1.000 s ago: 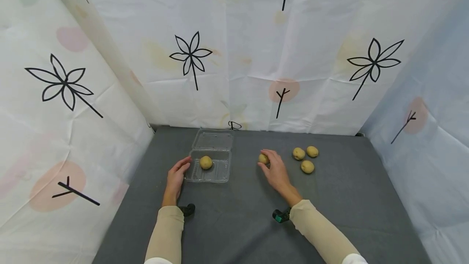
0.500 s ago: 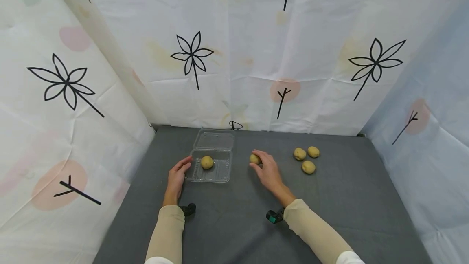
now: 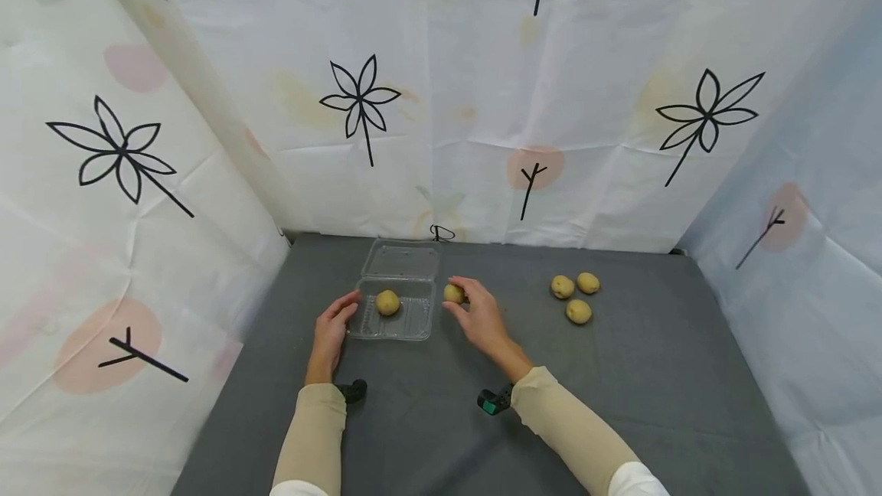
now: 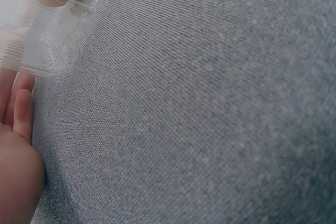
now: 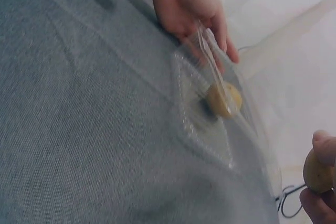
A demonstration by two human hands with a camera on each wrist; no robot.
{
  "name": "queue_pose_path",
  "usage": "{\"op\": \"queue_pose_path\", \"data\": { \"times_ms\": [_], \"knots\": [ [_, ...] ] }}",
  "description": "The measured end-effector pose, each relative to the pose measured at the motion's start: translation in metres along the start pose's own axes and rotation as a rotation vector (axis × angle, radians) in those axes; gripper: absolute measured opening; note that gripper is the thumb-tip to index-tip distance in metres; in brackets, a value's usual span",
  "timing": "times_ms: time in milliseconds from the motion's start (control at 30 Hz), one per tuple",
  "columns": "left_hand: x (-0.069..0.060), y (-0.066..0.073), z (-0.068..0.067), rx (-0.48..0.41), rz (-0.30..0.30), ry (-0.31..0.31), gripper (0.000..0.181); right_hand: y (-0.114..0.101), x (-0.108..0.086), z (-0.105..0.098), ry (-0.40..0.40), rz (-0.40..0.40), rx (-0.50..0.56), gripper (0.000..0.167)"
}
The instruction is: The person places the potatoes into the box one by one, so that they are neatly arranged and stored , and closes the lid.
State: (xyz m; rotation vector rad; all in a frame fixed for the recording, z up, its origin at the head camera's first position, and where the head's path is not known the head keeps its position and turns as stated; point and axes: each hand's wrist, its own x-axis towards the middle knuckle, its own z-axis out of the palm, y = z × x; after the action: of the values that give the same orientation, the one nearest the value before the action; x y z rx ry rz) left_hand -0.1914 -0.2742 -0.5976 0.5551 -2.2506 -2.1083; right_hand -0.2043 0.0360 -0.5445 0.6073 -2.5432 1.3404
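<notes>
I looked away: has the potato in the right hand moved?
Yes, leftward: in the head view, the potato in the right hand is now nearer the right edge of the clear plastic clamshell.

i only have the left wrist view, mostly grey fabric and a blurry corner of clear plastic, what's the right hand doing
Observer: The right hand holds a small, rounded, yellow-brown potato.
Operator: is it over the plastic yet
Observer: No, in the head view it is just right of the clear, rectangular plastic container.
Operator: anything else lying further right
Observer: Three more yellow-brown, rounded potatoes lie close together on the grey, fabric-topped table.
</notes>
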Motion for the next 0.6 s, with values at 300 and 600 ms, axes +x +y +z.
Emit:
{"op": "queue_pose_path", "data": {
  "times_ms": [300, 600],
  "knots": [
    [0.004, -0.007, 0.000, -0.009, 0.018, 0.003, 0.038, -0.015, 0.008, 0.011, -0.048, -0.042, 0.020, 0.046],
    [0.003, -0.005, 0.001, -0.004, 0.018, -0.004, 0.038, -0.025, 0.008, 0.024, -0.097, -0.113, -0.019, 0.045]
  ]
}}
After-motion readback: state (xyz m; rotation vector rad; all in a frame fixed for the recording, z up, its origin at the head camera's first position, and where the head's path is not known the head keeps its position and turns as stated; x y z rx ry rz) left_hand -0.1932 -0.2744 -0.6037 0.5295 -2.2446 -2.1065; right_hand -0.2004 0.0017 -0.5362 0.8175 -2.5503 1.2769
